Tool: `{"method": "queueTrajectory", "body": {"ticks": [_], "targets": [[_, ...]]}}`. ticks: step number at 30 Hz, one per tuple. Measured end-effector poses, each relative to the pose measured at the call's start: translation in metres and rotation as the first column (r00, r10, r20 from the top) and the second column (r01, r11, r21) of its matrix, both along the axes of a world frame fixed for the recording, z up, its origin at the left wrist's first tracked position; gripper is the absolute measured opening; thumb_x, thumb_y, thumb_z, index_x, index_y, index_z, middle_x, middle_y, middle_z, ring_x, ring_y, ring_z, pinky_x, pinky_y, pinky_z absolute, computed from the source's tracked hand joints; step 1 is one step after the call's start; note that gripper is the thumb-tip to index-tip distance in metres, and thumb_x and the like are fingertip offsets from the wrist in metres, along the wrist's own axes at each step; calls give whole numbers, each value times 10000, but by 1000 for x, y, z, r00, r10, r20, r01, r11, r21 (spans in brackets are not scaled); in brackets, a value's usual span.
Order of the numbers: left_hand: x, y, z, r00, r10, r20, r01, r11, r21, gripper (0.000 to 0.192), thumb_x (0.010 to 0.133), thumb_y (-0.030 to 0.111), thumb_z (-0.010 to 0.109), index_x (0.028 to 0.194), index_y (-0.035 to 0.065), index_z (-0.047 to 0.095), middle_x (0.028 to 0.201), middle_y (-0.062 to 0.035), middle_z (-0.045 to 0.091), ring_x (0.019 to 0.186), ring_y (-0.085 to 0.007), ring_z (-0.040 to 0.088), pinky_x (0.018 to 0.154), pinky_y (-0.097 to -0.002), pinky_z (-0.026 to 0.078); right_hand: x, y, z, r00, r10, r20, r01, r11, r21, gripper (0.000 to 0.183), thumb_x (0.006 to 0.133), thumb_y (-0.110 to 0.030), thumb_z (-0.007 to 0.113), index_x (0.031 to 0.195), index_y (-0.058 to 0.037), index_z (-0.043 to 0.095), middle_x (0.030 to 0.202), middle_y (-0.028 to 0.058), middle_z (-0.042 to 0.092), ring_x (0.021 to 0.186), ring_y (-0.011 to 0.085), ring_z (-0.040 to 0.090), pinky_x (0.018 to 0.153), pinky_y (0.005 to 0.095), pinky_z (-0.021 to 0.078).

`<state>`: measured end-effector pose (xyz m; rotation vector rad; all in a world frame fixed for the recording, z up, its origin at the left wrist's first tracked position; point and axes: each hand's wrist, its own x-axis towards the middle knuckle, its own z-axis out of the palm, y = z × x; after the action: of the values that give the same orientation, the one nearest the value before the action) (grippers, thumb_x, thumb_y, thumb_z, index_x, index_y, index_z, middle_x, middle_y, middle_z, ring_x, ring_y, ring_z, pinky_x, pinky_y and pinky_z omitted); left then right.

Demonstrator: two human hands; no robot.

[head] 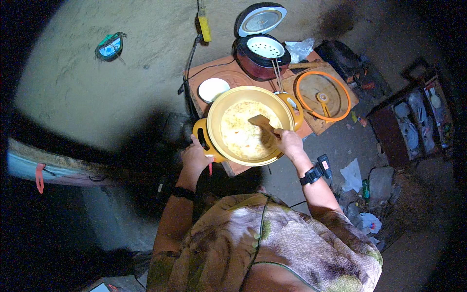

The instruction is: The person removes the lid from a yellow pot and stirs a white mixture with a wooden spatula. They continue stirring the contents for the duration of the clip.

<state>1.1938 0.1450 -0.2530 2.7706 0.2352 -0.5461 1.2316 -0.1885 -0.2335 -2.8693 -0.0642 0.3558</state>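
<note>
A yellow cooking pot [214, 120] with two loop handles stands before me, over the near part of a low table. Pale, cloudy food [240, 127] with small orange bits fills its bottom. My left hand [197, 155] grips the pot's left handle [200, 130]. In my right hand [290, 144] is a brown spatula [261, 121], held by its handle over the right side of the pot. Its flat blade is tilted above or at the food; whether it touches I cannot tell.
Behind the pot, an open rice cooker [255, 67] holds a white perforated steamer tray [265, 47]. A white bowl [214, 89] sits at left on the table [233, 168]. An orange-rimmed glass lid [306, 93] lies at right. A power cable [190, 65] hangs along the wall.
</note>
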Motion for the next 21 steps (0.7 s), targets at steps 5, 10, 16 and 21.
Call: {"method": "queueTrajectory", "body": {"ticks": [5,10,16,21], "targets": [[15,-2,15,996,-28,-81,36,995,93,1222,631,431,875,1493,-76,174,1397,-217,482,1286,-342,471,1064,-498,354,-7,-6,16,992,32,120,-44,994,101,284,880,-295,631,1143,-211,697,976,145,716,912,326,692,793,434,557],[18,-8,25,987,-159,-9,158,963,219,1184,613,419,890,1496,-27,240,1544,-214,292,1435,-347,273,1111,-510,315,-13,23,7,982,186,22,-187,979,77,287,902,-324,594,1144,-204,692,984,149,714,919,329,689,824,442,547],[21,-11,25,978,-192,-84,206,958,200,1147,639,420,874,1500,-21,258,1568,-246,236,1464,-360,218,1136,-520,274,-13,48,1,994,105,9,-105,990,92,303,892,-320,608,1160,-206,690,980,150,714,931,335,683,838,450,543],[22,-3,17,974,-220,-60,228,956,183,1129,651,427,860,1501,-15,263,1561,-258,246,1460,-360,234,1130,-509,279,10,36,5,994,30,104,-41,993,110,321,867,-283,634,1175,-211,688,996,165,709,910,331,690,819,447,549]]}}
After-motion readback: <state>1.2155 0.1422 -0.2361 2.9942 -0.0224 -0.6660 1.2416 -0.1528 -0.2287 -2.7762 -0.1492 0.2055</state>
